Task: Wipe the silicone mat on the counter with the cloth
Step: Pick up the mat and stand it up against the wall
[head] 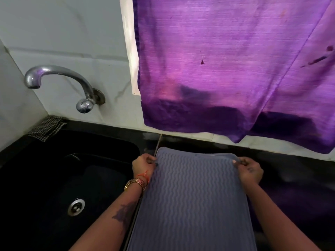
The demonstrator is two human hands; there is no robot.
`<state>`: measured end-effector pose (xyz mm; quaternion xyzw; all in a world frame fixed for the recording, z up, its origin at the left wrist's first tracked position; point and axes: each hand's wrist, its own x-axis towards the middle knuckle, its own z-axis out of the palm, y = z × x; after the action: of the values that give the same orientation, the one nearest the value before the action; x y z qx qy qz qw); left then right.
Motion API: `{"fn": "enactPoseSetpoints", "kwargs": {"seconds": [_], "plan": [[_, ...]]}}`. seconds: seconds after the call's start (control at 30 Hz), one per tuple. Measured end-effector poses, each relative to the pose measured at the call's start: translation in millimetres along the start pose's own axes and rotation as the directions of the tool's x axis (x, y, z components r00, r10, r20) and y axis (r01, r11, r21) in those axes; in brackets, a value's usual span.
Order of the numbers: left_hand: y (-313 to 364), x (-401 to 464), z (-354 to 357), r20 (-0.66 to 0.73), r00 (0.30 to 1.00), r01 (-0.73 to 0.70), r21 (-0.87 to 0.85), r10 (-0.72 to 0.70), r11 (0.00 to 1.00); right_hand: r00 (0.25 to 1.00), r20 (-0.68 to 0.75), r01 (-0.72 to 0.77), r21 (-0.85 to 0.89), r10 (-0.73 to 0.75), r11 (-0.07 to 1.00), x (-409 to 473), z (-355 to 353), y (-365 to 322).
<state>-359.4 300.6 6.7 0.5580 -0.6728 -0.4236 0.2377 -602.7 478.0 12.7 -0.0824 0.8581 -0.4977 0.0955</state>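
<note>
Ridged with wavy lines, the grey-blue silicone mat (192, 200) fills the frame from 6 o'clock up to centre, lying on the black counter (297, 178) just beside the black sink (54, 178), its left edge along the sink's rim. Both forearms reach up either side of it. At about 9 o'clock of the mat's far end, the left hand (143, 164), with a gold watch (136, 184) and an orange thread at the wrist, pinches the far-left corner between thumb and curled fingers; at 3 o'clock of that end, the right hand (249, 170) pinches the far-right corner the same way, the mat's edge running between thumb and fingertips. The far edge looks slightly lifted, though I cannot tell for sure. By my judgement this is the setting-out step: the mat is being positioned or straightened, and wiping has not begun. No cloth is in either hand; a checked cloth (46, 127) lies at 10 o'clock, at the sink's far-left corner below the chrome tap (59, 82). The next move likely calls for releasing one corner and reaching across the sink for it. Overhead at 1 o'clock hangs a purple curtain (226, 60).
</note>
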Motion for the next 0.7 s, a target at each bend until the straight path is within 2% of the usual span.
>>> {"fn": "enactPoseSetpoints", "kwargs": {"seconds": [0.2, 0.3, 0.4, 0.5, 0.7], "plan": [[3.8, -2.1, 4.6, -0.039, 0.999, -0.005, 0.079, 0.008, 0.997, 0.999, 0.028, 0.028, -0.065, -0.026, 0.998, -0.6, 2.1, 5.8], [6.6, -5.0, 6.2, -0.035, 0.999, -0.030, 0.167, 0.036, 0.985, 0.984, 0.179, 0.058, -0.193, -0.023, 0.980, -3.1, -5.9, 3.9], [6.8, -8.4, 1.8, -0.005, 1.000, -0.019, 0.255, 0.021, 0.967, 0.956, 0.290, 0.037, -0.242, 0.036, 0.970, -8.6, -18.1, -1.0], [6.9, -17.6, -6.2, 0.037, 0.999, 0.002, 0.331, -0.015, 0.944, 0.953, 0.299, 0.034, -0.278, 0.053, 0.960, -24.4, -26.1, 1.4], [-0.3, -46.6, -18.6, 0.074, 0.997, 0.000, 0.409, -0.034, 0.912, 0.968, 0.250, 0.106, -0.376, -0.010, 0.921, -70.7, -38.6, 28.3]]}}
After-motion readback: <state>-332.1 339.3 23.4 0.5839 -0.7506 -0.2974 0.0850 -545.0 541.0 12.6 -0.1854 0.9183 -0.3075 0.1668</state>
